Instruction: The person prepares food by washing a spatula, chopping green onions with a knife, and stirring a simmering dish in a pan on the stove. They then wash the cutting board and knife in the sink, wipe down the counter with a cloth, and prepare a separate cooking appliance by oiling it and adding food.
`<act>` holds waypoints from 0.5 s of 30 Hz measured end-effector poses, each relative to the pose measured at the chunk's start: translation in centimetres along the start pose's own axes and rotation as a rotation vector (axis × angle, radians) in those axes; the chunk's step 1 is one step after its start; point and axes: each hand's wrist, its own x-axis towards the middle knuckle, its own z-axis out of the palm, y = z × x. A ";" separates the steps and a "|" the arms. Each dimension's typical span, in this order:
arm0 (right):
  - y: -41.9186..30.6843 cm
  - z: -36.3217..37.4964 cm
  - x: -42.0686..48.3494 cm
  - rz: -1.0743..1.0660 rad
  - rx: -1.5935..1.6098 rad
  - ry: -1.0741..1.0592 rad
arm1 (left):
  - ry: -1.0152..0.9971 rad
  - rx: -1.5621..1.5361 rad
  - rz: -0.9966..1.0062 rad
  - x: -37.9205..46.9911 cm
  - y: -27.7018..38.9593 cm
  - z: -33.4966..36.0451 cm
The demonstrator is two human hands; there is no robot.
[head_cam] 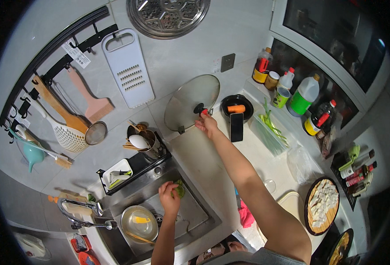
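My right hand [208, 125] reaches to the back of the counter, its fingers at the red and black knob of a glass pot lid [188, 102] that leans against the tiled wall. Over the right part of the steel sink [195, 208], my left hand [169, 195] has its fingers curled around a green leafy vegetable [180, 189]. Left of that hand, a metal bowl [139, 218] in the sink holds a yellow utensil, with chopsticks [135, 237] across its edge.
A black bowl [226, 101] with a carrot, a phone [236, 127] and a plastic container of green stalks [269, 132] stand right of the lid. Several bottles line the window ledge. The faucet [79, 212] is at the sink's left; a utensil holder [155, 147] stands behind it.
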 end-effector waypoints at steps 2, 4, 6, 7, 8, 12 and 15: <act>0.1 -0.2 -1.1 0.040 -0.021 -0.030 | -0.011 0.007 0.039 -0.5 0.1 -0.4; 0.1 -1.1 -1.8 0.056 -0.104 -0.087 | -0.042 -0.010 0.040 -0.9 0.6 -1.0; 0.1 -1.7 -2.9 0.025 -0.144 -0.131 | -0.068 -0.012 0.039 -1.6 0.8 -1.8; 0.1 -1.8 -3.6 -0.016 -0.142 -0.145 | -0.081 -0.006 0.039 -2.0 0.8 -2.3; 0.1 -1.9 -4.4 -0.058 -0.139 -0.157 | -0.094 -0.002 0.040 -2.3 0.7 -2.7; 0.9 -3.8 -7.9 -0.055 -0.101 -0.186 | -0.156 0.046 0.069 -4.5 0.7 -3.7; 5.1 -5.7 -13.8 -0.016 -0.114 -0.257 | -0.127 0.023 0.145 -6.5 0.0 -3.1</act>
